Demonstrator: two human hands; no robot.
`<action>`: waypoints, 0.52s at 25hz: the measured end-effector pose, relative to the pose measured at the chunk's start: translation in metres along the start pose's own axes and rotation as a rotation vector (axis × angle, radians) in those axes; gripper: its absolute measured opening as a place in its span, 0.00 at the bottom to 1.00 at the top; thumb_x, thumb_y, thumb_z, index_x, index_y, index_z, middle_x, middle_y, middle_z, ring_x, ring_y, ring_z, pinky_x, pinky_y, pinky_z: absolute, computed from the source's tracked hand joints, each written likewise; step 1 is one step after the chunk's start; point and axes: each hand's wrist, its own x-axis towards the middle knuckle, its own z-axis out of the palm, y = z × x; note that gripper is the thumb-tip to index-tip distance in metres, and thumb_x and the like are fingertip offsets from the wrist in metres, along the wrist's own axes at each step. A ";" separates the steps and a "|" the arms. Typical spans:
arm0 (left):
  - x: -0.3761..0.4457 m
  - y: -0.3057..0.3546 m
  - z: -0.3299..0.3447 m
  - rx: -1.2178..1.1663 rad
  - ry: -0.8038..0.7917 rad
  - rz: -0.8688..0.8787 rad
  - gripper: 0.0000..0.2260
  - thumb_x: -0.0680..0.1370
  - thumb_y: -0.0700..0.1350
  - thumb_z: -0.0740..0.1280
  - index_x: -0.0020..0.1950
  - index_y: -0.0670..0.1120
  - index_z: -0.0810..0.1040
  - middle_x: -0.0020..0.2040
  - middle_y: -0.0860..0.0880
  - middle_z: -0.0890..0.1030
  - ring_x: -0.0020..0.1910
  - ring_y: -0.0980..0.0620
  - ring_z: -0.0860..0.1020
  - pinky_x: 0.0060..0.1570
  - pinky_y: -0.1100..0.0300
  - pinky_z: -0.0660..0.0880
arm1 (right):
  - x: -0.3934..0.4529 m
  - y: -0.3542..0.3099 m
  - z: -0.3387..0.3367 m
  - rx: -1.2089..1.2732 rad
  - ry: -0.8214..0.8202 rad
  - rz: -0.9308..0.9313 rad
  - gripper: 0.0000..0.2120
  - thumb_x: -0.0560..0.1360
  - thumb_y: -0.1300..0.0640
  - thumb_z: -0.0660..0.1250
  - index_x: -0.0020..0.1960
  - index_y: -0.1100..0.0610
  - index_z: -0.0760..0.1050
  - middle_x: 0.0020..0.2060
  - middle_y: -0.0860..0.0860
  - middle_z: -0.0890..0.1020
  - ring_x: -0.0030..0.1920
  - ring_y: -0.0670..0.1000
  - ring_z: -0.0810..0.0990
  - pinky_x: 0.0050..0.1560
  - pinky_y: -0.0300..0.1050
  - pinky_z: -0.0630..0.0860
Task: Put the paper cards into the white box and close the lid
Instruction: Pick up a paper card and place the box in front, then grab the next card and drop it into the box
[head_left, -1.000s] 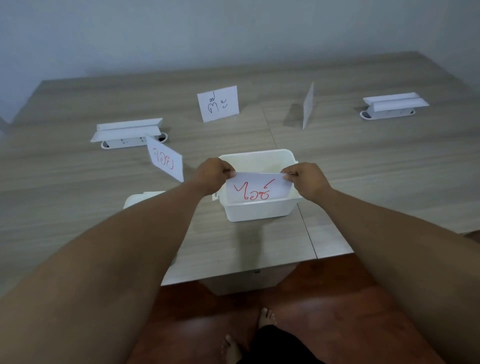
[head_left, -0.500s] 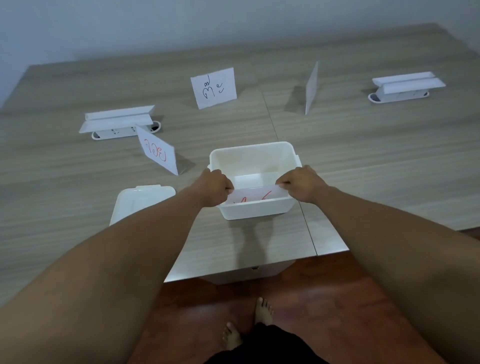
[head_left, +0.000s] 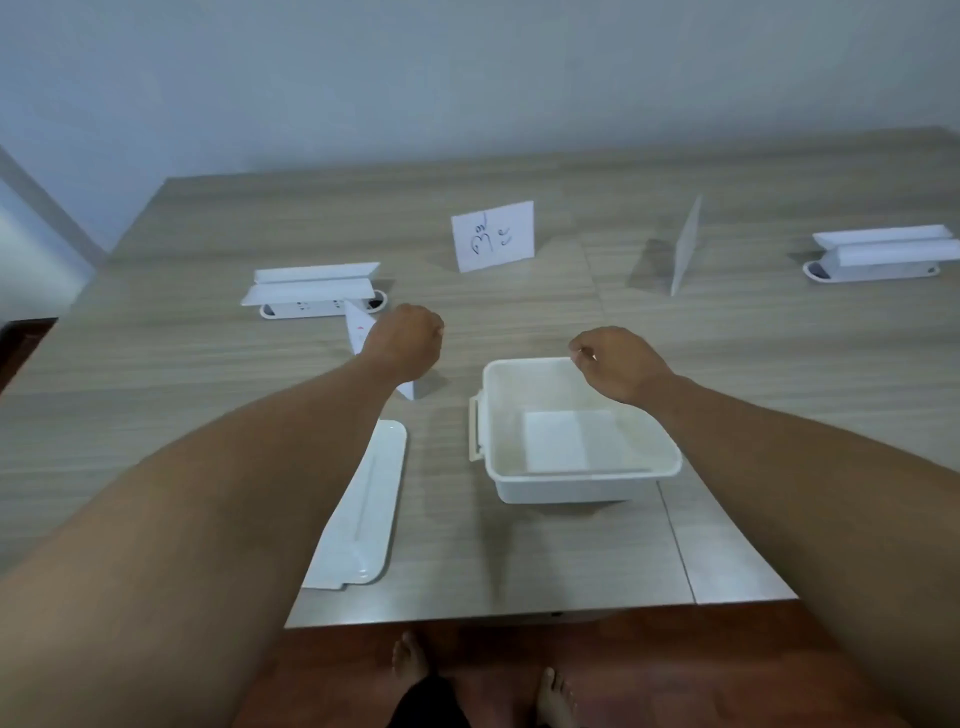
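The white box (head_left: 587, 483) stands open near the table's front edge, and one paper card (head_left: 571, 441) lies flat on its floor. Its lid (head_left: 363, 509) rests on the table to the left. My left hand (head_left: 405, 343) hovers over a standing card with red writing (head_left: 358, 327), fingers curled, hiding most of it. My right hand (head_left: 618, 364) hangs above the box's far right corner, fingers loosely bent, holding nothing. Further back stand a card with dark writing (head_left: 493, 236) and a card seen edge-on (head_left: 685, 247).
Two white power-socket units with raised covers sit in the wooden table (head_left: 727, 364): one at the back left (head_left: 311, 291), one at the far right (head_left: 878, 257). The table's front edge runs just below the box. My bare feet stand on a red-brown floor.
Both hands let go of the red-lettered card, which now lies in the box. My left hand moved out to the left card; my right hand lifted above the box rim.
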 end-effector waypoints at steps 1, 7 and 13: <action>0.007 -0.015 -0.006 0.026 -0.002 -0.033 0.12 0.77 0.42 0.57 0.43 0.42 0.80 0.49 0.42 0.82 0.50 0.39 0.80 0.46 0.51 0.77 | 0.010 -0.010 0.001 -0.002 0.003 -0.003 0.15 0.78 0.56 0.58 0.60 0.55 0.79 0.60 0.52 0.81 0.63 0.55 0.77 0.66 0.50 0.72; 0.049 -0.126 -0.009 0.052 -0.104 -0.123 0.17 0.79 0.42 0.59 0.66 0.47 0.76 0.64 0.44 0.77 0.65 0.42 0.73 0.60 0.48 0.72 | 0.088 -0.082 0.045 0.020 -0.069 0.026 0.17 0.75 0.54 0.59 0.61 0.51 0.78 0.62 0.49 0.80 0.64 0.53 0.77 0.66 0.49 0.73; 0.091 -0.207 0.017 -0.031 -0.219 -0.008 0.24 0.80 0.42 0.63 0.76 0.49 0.64 0.75 0.46 0.66 0.73 0.43 0.66 0.68 0.46 0.66 | 0.154 -0.160 0.122 -0.018 -0.225 0.066 0.20 0.74 0.50 0.62 0.64 0.52 0.74 0.61 0.50 0.79 0.64 0.53 0.75 0.65 0.49 0.72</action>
